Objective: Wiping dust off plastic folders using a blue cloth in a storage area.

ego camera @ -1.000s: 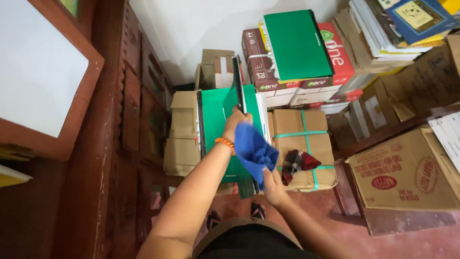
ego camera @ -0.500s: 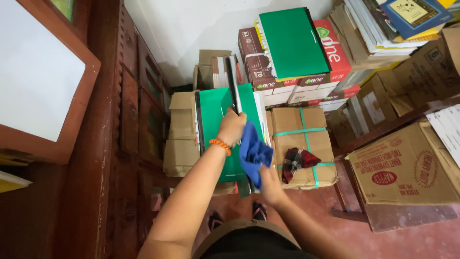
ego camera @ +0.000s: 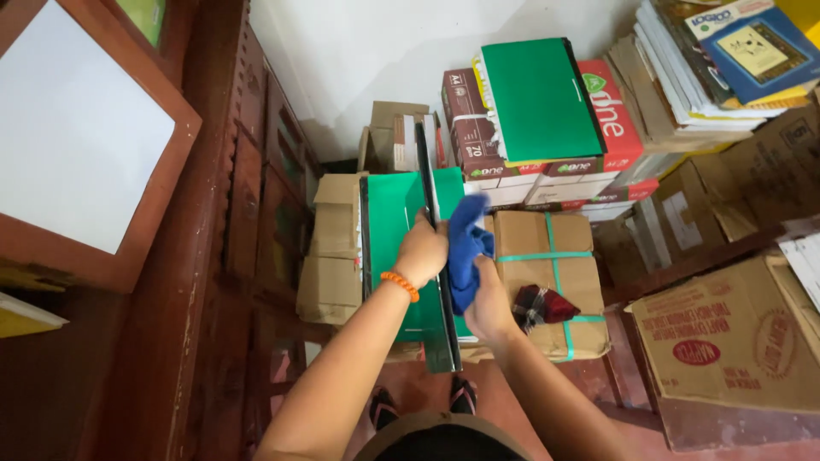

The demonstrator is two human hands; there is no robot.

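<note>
Tall dark carved wooden cabinet bounds the nine o'clock side; stacked brown cardboard boxes crowd three o'clock, leaving a narrow strip of reddish floor at six o'clock. At centre, a thin green hard-cover folder with a black spine stands on edge. Left hand, fingers clenched over the folder's top edge. Right hand, fingers closed, grasping a soft crumpled blue cloth pressed against the folder.
</note>
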